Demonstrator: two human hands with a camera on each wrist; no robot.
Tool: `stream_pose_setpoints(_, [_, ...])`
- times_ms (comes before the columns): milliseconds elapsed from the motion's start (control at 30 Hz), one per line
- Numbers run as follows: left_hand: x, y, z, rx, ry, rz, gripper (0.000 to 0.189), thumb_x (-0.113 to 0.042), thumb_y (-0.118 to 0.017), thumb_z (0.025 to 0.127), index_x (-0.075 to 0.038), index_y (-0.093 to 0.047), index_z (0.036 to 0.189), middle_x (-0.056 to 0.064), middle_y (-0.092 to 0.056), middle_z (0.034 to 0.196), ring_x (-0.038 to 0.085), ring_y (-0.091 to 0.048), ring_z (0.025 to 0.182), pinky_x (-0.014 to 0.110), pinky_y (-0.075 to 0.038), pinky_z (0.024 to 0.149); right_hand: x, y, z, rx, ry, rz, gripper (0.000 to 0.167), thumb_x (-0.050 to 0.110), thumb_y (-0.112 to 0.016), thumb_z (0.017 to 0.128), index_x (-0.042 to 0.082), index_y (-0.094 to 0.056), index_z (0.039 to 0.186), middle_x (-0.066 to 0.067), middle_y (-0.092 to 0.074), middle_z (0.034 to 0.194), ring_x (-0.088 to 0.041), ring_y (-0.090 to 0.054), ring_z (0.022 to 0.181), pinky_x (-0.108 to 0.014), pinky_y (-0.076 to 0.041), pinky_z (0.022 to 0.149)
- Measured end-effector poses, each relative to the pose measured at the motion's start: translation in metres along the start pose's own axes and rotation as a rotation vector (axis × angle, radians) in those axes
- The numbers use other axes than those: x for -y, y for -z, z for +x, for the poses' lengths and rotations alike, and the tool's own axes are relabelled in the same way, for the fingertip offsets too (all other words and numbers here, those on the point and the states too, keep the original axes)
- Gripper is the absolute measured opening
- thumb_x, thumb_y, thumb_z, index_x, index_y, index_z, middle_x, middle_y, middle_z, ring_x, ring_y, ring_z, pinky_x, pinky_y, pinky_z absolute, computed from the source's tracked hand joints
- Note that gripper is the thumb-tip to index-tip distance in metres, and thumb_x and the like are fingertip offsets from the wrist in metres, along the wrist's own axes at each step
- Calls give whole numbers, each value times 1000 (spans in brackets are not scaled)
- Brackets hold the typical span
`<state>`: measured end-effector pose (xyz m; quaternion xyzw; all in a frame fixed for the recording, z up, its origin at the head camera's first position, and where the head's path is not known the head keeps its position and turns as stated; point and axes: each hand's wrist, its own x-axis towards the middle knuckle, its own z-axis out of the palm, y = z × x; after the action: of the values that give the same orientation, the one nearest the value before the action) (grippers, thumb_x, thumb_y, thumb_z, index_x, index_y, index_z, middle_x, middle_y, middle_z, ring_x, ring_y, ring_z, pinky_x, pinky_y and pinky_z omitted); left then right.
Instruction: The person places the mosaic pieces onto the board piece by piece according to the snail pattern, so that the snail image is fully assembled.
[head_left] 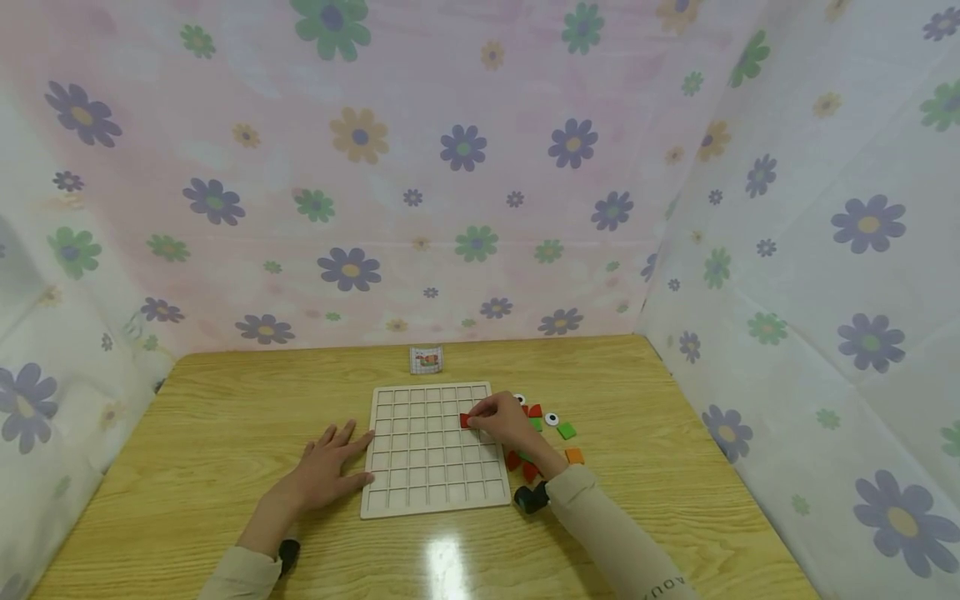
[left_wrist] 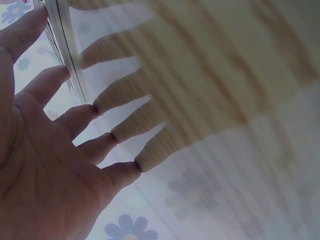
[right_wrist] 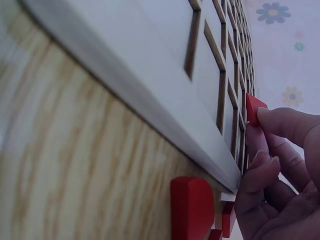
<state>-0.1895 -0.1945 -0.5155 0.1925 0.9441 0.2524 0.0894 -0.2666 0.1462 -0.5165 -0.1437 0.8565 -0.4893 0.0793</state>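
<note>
A pale wooden grid board (head_left: 420,477) with square cells lies flat on the table. My right hand (head_left: 505,421) pinches a red puzzle piece (right_wrist: 254,109) between thumb and fingers, close over a cell in the board's upper right part. In the head view the red piece is partly covered by the fingers. My left hand (head_left: 326,469) rests with spread fingers on the table at the board's left edge, thumb and index fingertips right at the rim. The left wrist view shows that hand (left_wrist: 55,150) with its fingertips on the wood surface.
Right of the board lie loose pieces: several red ones, such as a red piece (right_wrist: 192,207), a green square (head_left: 566,431), an orange square (head_left: 574,456) and a round eye piece (head_left: 552,419). A small picture card (head_left: 426,360) lies behind the board. Flowered cloth (head_left: 405,167) surrounds the table.
</note>
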Motion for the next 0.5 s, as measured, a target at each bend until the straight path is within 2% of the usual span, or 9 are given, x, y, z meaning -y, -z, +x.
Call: stream_pose_setpoints(500, [1,-1,1,-2,-6,7,72,-46,-68,96,-9,-45,154,33,-28,160,62,-19,145,84,-18,104,-3,-3,3,-49,-32,-14,7,9,-76,90,4,-81,88,-6,-75,83,-13,-63,70,-29,-52,65])
